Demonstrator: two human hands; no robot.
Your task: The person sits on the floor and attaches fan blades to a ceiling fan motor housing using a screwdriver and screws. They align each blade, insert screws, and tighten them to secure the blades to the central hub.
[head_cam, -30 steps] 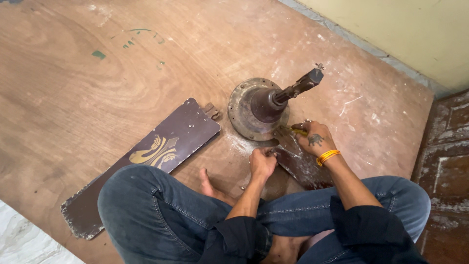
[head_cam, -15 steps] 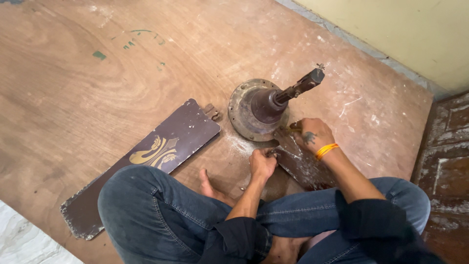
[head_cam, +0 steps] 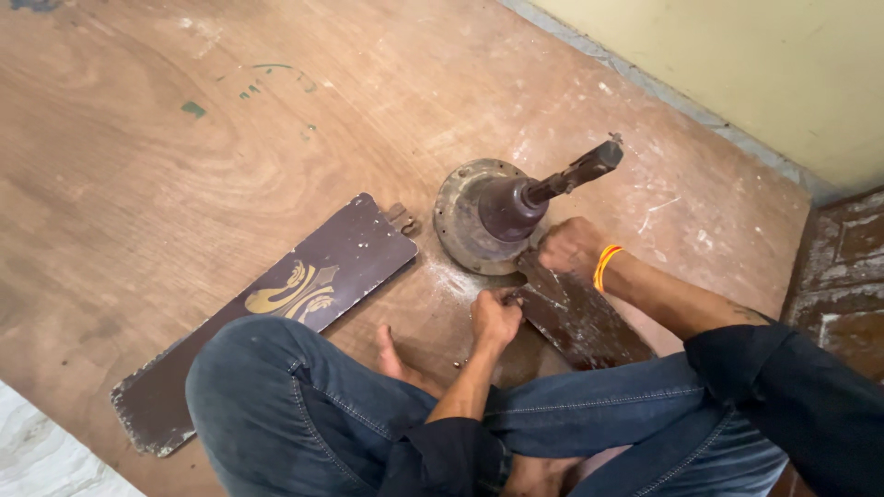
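Observation:
A brown ceiling-fan motor (head_cam: 488, 216) with its downrod pointing up and right lies on a wooden board. One dark brown blade (head_cam: 580, 317) is still at the motor and runs toward my right knee. My left hand (head_cam: 495, 317) is closed on the near edge of that blade, close to the motor. My right hand (head_cam: 571, 247), with an orange band at the wrist, is fisted where the blade meets the motor rim; what it holds is hidden. A second blade (head_cam: 276, 308) with a gold ornament lies loose to the left.
I sit cross-legged in blue jeans (head_cam: 304, 414), one bare foot (head_cam: 391, 354) beside the left hand. The wooden board (head_cam: 166, 156) stretches left and back. A yellow wall (head_cam: 755, 64) rises at the back right, and dark floor tiles (head_cam: 847, 276) lie at the right.
My right hand has slid left and tightened into a fist against the motor rim. The left hand has stayed on the blade edge. The motor has not moved.

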